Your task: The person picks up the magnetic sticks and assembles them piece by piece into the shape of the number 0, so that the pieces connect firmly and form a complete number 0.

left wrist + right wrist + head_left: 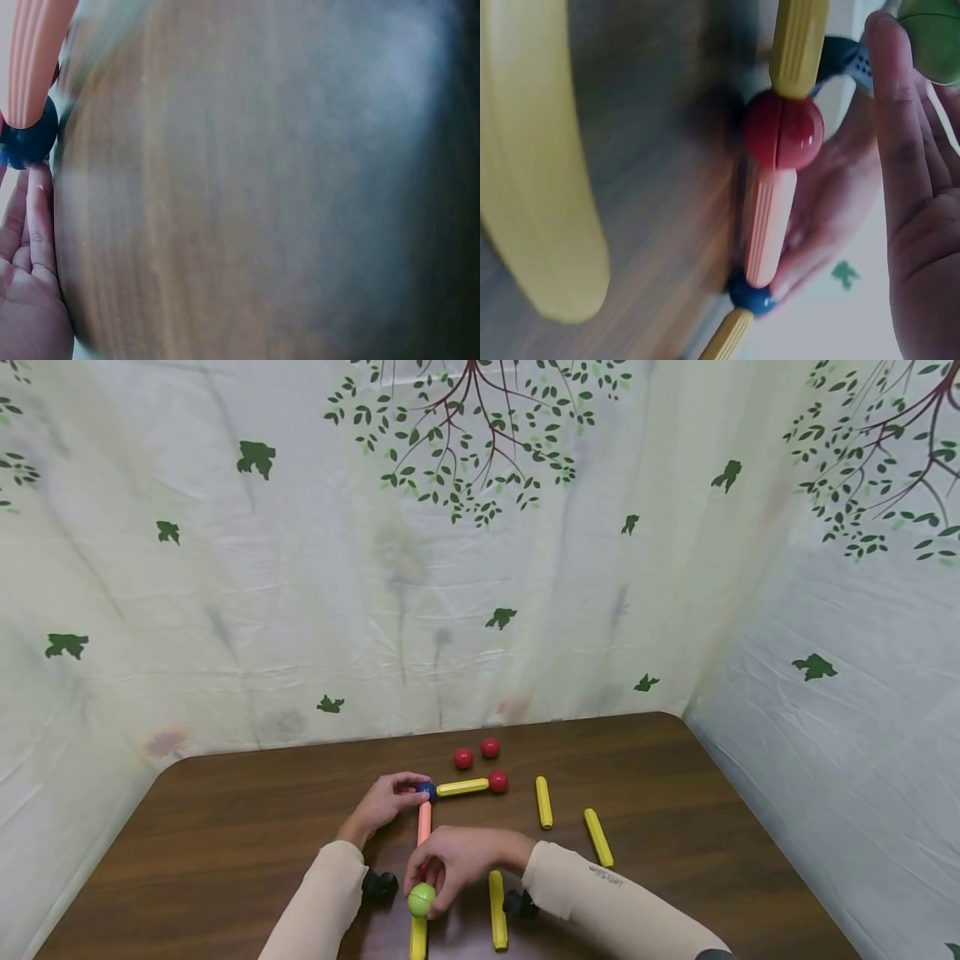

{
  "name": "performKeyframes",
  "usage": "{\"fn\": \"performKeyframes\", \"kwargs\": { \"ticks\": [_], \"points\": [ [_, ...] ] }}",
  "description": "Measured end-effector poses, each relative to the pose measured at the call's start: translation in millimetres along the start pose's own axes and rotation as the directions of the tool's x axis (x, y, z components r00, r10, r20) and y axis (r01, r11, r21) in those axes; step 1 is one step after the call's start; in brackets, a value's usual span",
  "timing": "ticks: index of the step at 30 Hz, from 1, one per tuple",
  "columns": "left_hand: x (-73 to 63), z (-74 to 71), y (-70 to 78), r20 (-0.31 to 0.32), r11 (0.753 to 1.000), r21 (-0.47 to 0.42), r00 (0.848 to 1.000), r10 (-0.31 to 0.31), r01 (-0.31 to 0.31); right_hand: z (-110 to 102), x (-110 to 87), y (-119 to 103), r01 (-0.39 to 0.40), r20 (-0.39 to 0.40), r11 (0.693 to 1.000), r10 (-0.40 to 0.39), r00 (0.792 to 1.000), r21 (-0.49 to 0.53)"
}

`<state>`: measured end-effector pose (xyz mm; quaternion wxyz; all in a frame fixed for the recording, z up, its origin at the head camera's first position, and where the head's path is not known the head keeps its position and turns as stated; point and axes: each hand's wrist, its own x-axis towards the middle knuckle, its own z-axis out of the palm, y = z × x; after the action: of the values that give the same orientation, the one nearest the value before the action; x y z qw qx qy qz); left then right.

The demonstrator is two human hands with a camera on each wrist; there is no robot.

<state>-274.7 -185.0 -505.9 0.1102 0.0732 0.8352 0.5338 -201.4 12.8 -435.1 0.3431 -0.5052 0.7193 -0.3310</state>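
My left hand [384, 803] pinches a blue ball [426, 791] at the corner of a chain of rods and balls. From it a yellow rod [462, 787] runs right to a red ball [498, 782], and a pink rod [425, 822] runs toward me. In the right wrist view, the pink rod [771, 225] meets another red ball [783, 130], with a yellow rod [800, 49] beyond it. My right hand [467, 858] holds a lime-green ball [422, 900] in its fingertips, above that near yellow rod [417, 939]. In the right wrist view the green ball [936, 37] is apart from the red one.
Two loose red balls [463, 758] sit at the back of the brown table [247, 827]. Loose yellow rods [543, 802] [598, 837] lie to the right, and another yellow rod [498, 910] lies near my right wrist. Patterned white cloth [420, 610] hangs behind the table.
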Motion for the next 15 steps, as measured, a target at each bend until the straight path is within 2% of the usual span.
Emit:
{"fn": "performKeyframes", "kwargs": {
  "ticks": [3,7,15],
  "points": [
    [0.5,-0.2,-0.5,-0.001,1.000,-0.006,1.000,-0.001,0.001,4.0,7.1,-3.4,0.047,0.047,0.996,-0.044,0.998,-0.070],
    [1.3,0.0,-1.2,-0.004,1.000,-0.008,1.000,0.003,-0.003,10.3,14.8,-8.2,0.090,0.128,0.991,-0.077,0.989,-0.097],
    [0.4,0.4,-3.6,-0.011,1.000,0.005,1.000,0.015,-0.015,25.4,26.8,-17.9,0.186,0.271,0.963,-0.130,0.954,-0.196]
  ]
}}
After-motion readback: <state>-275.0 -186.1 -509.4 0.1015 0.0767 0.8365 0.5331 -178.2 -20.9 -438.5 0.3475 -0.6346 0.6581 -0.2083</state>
